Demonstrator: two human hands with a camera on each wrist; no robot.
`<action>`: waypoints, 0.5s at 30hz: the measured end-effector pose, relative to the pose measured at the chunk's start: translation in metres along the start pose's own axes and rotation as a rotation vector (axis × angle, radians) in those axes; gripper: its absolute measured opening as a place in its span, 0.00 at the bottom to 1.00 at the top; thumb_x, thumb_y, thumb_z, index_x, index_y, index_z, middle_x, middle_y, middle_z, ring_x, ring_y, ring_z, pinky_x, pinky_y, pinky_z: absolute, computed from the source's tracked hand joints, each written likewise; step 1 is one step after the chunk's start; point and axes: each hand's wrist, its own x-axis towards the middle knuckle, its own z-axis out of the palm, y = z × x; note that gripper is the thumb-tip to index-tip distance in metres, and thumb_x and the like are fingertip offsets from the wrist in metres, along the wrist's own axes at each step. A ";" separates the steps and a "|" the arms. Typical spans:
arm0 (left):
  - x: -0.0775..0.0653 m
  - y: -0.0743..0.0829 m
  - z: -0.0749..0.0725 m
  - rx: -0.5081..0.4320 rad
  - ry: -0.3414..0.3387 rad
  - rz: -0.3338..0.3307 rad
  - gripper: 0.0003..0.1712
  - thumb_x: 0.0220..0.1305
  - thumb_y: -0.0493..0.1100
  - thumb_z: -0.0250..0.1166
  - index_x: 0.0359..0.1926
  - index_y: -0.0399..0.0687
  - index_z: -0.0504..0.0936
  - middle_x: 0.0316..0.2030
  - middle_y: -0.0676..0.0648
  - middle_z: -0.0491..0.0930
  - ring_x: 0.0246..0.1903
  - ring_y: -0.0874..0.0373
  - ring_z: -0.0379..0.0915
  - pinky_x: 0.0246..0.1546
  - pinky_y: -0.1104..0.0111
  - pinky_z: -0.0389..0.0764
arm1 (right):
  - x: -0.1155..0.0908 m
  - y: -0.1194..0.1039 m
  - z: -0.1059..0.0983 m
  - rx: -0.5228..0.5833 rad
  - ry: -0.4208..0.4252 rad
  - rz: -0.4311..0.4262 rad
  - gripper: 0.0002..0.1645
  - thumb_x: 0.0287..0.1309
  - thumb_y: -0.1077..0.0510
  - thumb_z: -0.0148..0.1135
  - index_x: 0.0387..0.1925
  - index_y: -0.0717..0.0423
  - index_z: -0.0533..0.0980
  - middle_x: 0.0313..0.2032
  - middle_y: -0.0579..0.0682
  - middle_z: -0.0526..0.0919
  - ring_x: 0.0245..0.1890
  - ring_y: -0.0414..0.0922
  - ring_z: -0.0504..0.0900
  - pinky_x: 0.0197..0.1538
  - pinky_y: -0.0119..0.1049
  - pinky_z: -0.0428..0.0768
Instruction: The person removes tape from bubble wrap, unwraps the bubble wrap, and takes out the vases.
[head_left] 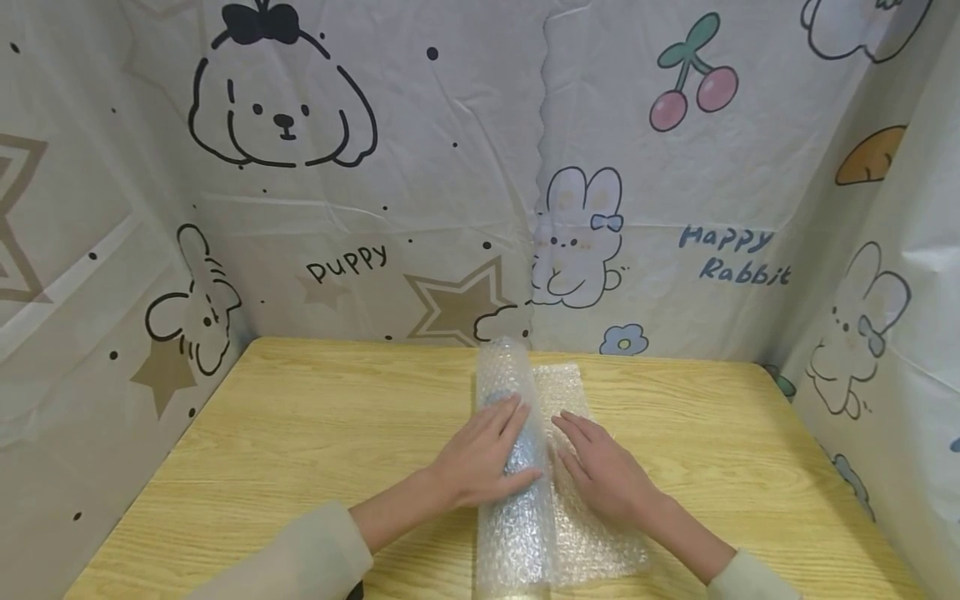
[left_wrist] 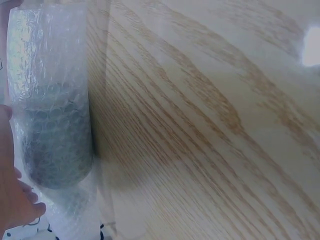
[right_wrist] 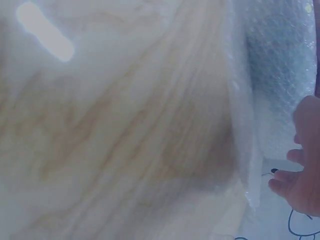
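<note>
A long roll of clear bubble wrap point(head_left: 513, 542) lies on the table, pointing away from me. Through its layers a dark, greenish rounded object point(left_wrist: 60, 145) shows dimly in the left wrist view; its kind is hidden by the wrap. My left hand point(head_left: 483, 454) rests on top of the roll with fingers extended and thumb out to the right. From the roll's right side a flat flap of bubble wrap point(head_left: 558, 383) spreads over the table. My right hand point(head_left: 603, 467) is over that flap, fingers fairly straight and pointing toward the roll.
The wood-grain table point(head_left: 337, 417) extends to both sides of the wrap. A printed cloth point(head_left: 450, 192) with cartoon animals hangs behind it and along both sides. A small dark item point(head_left: 356, 592) peeks out beneath the left sleeve at the near edge.
</note>
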 end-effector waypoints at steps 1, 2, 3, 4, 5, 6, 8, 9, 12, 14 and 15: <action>0.000 0.000 0.000 0.000 0.000 -0.001 0.52 0.70 0.71 0.46 0.77 0.35 0.51 0.76 0.34 0.49 0.74 0.41 0.46 0.73 0.53 0.54 | 0.001 -0.001 -0.002 0.020 0.012 0.002 0.30 0.75 0.52 0.51 0.73 0.56 0.64 0.71 0.56 0.65 0.69 0.55 0.65 0.68 0.53 0.67; 0.000 0.000 0.000 0.002 0.003 -0.002 0.52 0.70 0.71 0.46 0.77 0.34 0.51 0.76 0.34 0.49 0.74 0.41 0.47 0.73 0.53 0.54 | 0.003 -0.002 -0.003 0.040 0.021 -0.002 0.30 0.76 0.52 0.50 0.73 0.55 0.63 0.71 0.56 0.65 0.70 0.54 0.64 0.68 0.53 0.67; 0.000 0.000 0.001 0.004 0.000 -0.005 0.52 0.70 0.71 0.46 0.77 0.34 0.51 0.76 0.34 0.49 0.74 0.42 0.47 0.73 0.54 0.54 | 0.004 -0.003 -0.004 0.058 0.029 -0.012 0.30 0.76 0.51 0.50 0.74 0.54 0.63 0.72 0.56 0.64 0.70 0.54 0.64 0.68 0.53 0.67; 0.000 -0.001 0.001 0.005 -0.001 -0.006 0.53 0.70 0.71 0.46 0.77 0.34 0.51 0.76 0.34 0.49 0.74 0.42 0.46 0.73 0.54 0.54 | 0.006 -0.005 -0.004 0.072 0.031 -0.029 0.31 0.76 0.49 0.50 0.74 0.53 0.62 0.72 0.55 0.63 0.70 0.54 0.64 0.68 0.54 0.67; 0.000 -0.001 0.001 0.007 -0.006 -0.008 0.53 0.70 0.71 0.46 0.77 0.34 0.51 0.76 0.34 0.48 0.74 0.42 0.46 0.73 0.54 0.53 | 0.007 -0.006 -0.005 0.080 0.030 -0.050 0.32 0.75 0.48 0.50 0.74 0.53 0.62 0.73 0.55 0.63 0.70 0.54 0.64 0.68 0.54 0.67; -0.001 -0.002 0.001 0.002 -0.011 -0.011 0.53 0.69 0.72 0.46 0.77 0.34 0.51 0.76 0.34 0.48 0.75 0.42 0.45 0.73 0.55 0.53 | 0.008 -0.007 -0.005 0.080 0.028 -0.074 0.33 0.75 0.47 0.51 0.75 0.52 0.62 0.73 0.55 0.62 0.70 0.54 0.64 0.67 0.54 0.68; -0.001 -0.002 0.001 0.000 -0.024 -0.012 0.54 0.69 0.72 0.45 0.77 0.34 0.51 0.76 0.34 0.47 0.75 0.43 0.44 0.73 0.56 0.52 | 0.010 -0.009 -0.004 0.078 0.017 -0.125 0.35 0.73 0.44 0.53 0.75 0.52 0.62 0.73 0.56 0.62 0.70 0.54 0.64 0.67 0.54 0.68; -0.002 -0.003 0.001 -0.006 -0.030 -0.012 0.54 0.69 0.73 0.45 0.77 0.34 0.50 0.76 0.34 0.47 0.75 0.43 0.44 0.73 0.56 0.51 | 0.010 -0.010 -0.004 0.076 0.008 -0.147 0.36 0.72 0.43 0.54 0.75 0.52 0.61 0.73 0.56 0.61 0.70 0.54 0.64 0.67 0.54 0.68; -0.003 -0.003 0.001 -0.027 -0.033 -0.002 0.54 0.69 0.73 0.45 0.76 0.33 0.51 0.76 0.34 0.47 0.75 0.43 0.43 0.73 0.57 0.50 | 0.011 -0.013 -0.001 0.065 -0.023 -0.180 0.39 0.72 0.41 0.54 0.76 0.51 0.59 0.74 0.55 0.59 0.71 0.53 0.63 0.68 0.52 0.67; -0.003 -0.004 0.001 -0.042 -0.030 0.007 0.55 0.69 0.73 0.46 0.76 0.32 0.51 0.76 0.34 0.47 0.75 0.43 0.43 0.73 0.57 0.50 | 0.012 -0.014 0.000 0.069 -0.041 -0.188 0.40 0.72 0.40 0.53 0.77 0.50 0.57 0.75 0.54 0.58 0.72 0.53 0.61 0.69 0.52 0.65; -0.004 -0.005 0.002 -0.050 -0.030 0.010 0.55 0.69 0.73 0.46 0.76 0.32 0.51 0.76 0.34 0.47 0.75 0.43 0.43 0.73 0.57 0.51 | 0.012 -0.015 0.001 0.066 -0.046 -0.190 0.40 0.72 0.40 0.52 0.78 0.49 0.56 0.75 0.54 0.58 0.72 0.53 0.61 0.69 0.52 0.64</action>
